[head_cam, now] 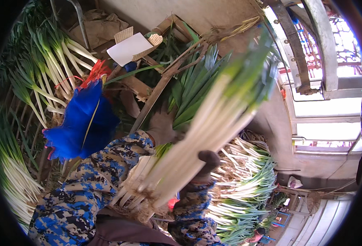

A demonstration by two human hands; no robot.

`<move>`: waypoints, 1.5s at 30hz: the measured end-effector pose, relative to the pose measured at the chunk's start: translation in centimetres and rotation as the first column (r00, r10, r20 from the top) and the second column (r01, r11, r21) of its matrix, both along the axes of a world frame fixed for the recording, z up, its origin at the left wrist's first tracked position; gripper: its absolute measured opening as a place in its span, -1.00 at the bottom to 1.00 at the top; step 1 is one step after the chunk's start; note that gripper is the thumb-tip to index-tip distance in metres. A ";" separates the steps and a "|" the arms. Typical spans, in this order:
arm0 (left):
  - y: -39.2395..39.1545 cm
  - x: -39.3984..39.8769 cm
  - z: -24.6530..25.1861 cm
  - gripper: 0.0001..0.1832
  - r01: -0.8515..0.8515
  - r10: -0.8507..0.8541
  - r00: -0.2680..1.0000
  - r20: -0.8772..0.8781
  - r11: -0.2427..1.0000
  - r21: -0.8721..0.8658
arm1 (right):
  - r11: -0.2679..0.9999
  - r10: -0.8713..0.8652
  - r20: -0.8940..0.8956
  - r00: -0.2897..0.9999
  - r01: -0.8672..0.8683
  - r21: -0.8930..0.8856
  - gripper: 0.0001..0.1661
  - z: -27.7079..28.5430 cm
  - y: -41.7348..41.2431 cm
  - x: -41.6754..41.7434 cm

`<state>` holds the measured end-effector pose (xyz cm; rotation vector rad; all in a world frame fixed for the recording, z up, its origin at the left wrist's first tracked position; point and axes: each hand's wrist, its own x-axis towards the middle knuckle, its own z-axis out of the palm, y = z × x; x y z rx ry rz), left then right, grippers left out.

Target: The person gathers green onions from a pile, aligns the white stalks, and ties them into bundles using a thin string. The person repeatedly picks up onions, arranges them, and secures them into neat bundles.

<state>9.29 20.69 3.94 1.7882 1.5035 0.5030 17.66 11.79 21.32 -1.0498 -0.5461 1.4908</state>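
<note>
A blurred bundle of leeks or large green onions (196, 135) slants across the middle, roots toward me and green leaves at the upper right. My right hand (207, 164), in a dark glove, lies against the right side of its white stalks; whether the fingers close on them is hidden. Under the bundle, more of the same stalks (131, 181) lie with their roots near my lap. My left hand (162, 126), in a light brown glove, rests at the green leaves (190, 98) of these lower stalks, its fingertips partly hidden. Both sleeves are blue camouflage.
Blue netting (82, 123) and red ties (98, 72) hang left of a wooden frame (156, 95) with white card (128, 49) on it. Piled leeks (239, 184) stretch along the right; others (18, 181) lie at left. A person (256, 235) is far off, bottom right.
</note>
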 end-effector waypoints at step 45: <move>-32.0 -18.0 -5.6 -0.04 0.236 -0.124 0.948 0.294 0.891 -0.387 | 0.863 0.286 0.402 0.870 -0.052 -0.503 -0.73 -14.9 4.2 -8.4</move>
